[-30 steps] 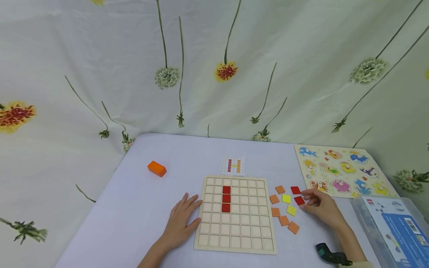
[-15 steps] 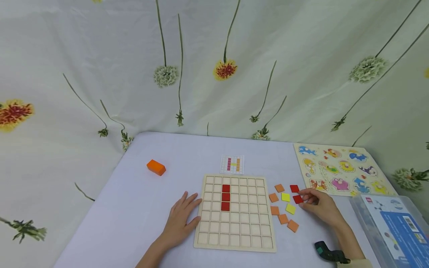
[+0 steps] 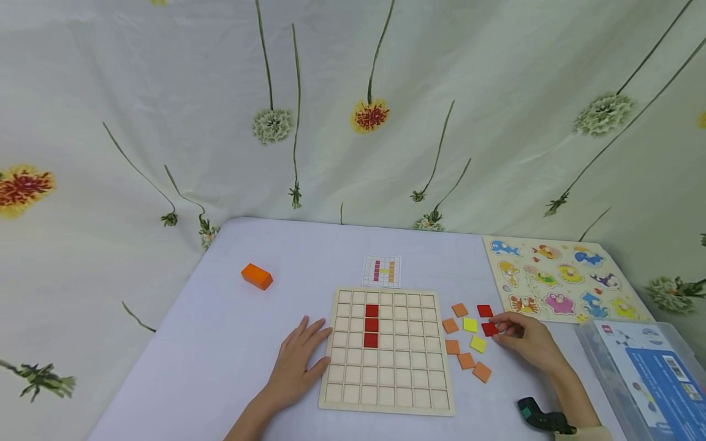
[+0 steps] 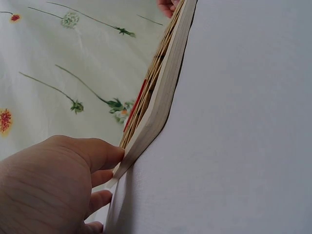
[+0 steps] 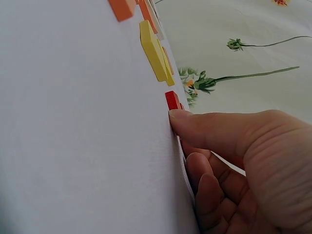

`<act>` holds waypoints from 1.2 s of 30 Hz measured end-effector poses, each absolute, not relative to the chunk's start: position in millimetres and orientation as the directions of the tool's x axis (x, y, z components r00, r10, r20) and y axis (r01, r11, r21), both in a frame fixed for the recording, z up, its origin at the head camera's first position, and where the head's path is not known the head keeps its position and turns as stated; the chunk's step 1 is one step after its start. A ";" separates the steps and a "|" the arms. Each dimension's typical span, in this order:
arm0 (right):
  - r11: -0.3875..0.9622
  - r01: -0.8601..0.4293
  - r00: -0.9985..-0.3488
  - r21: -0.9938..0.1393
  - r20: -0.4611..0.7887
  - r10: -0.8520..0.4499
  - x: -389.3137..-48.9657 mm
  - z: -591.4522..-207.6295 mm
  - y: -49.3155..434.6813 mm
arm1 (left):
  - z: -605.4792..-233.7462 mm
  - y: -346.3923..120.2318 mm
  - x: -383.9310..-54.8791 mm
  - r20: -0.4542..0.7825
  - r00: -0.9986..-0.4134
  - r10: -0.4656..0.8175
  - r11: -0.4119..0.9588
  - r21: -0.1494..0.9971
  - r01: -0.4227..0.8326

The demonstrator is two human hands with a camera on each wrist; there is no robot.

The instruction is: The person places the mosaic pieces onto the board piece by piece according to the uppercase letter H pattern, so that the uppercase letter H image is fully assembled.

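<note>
My right hand (image 3: 526,342) is at a loose red square tile (image 3: 489,329) right of the board, thumb and index finger at its sides, pinching it where it lies on the table. In the right wrist view the thumb tip meets the end of that red tile (image 5: 172,101). A second red tile (image 3: 485,311) lies just beyond. My left hand (image 3: 298,367) lies with fingers spread on the table, its thumb at the left edge of the wooden grid board (image 3: 386,411). Three red tiles (image 3: 372,325) sit in one column of the board.
Several orange tiles (image 3: 466,361) and two yellow tiles (image 3: 470,324) lie between board and right hand. A pattern card (image 3: 382,271) is behind the board. An orange block (image 3: 257,276) stands far left; an animal puzzle board (image 3: 529,288) and a plastic case (image 3: 634,367) are at right.
My right hand has edged slightly left, its fingers closing in on the nearer red tile, which has shifted a little left. The left hand stays still.
</note>
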State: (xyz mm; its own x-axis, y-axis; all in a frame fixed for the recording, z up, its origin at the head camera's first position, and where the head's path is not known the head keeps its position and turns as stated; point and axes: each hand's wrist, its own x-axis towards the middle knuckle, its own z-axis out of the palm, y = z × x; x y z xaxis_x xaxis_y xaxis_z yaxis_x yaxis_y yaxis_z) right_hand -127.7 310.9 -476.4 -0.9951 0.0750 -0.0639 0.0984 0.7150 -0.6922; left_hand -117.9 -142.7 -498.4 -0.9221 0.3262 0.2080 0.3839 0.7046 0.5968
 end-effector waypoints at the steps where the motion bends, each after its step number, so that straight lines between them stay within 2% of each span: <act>1: 0.717 0.102 -0.995 -0.690 -0.067 0.078 -127.6 -476.0 310.8 | -498.5 -142.7 -118.0 0.209 -0.922 0.326 0.703 0.598 0.384; 10: 0.715 0.098 -0.995 -0.692 -0.068 0.071 -127.8 -472.8 310.3 | -498.8 -142.4 -118.6 0.209 -0.922 0.325 0.702 0.601 0.383; 36: 0.740 0.055 -0.983 -0.670 0.095 0.159 -115.4 -429.7 289.3 | -495.9 -142.3 -116.2 0.208 -0.924 0.321 0.703 0.601 0.380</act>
State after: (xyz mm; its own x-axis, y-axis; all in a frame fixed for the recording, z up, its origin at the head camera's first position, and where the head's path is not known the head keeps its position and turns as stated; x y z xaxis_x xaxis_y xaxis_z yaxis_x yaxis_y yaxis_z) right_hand -115.4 289.3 -429.7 -0.9826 0.1594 0.0953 0.0550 0.7400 -0.6703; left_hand -116.2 -142.3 -495.9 -0.9239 0.3213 0.2076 0.3796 0.7031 0.6013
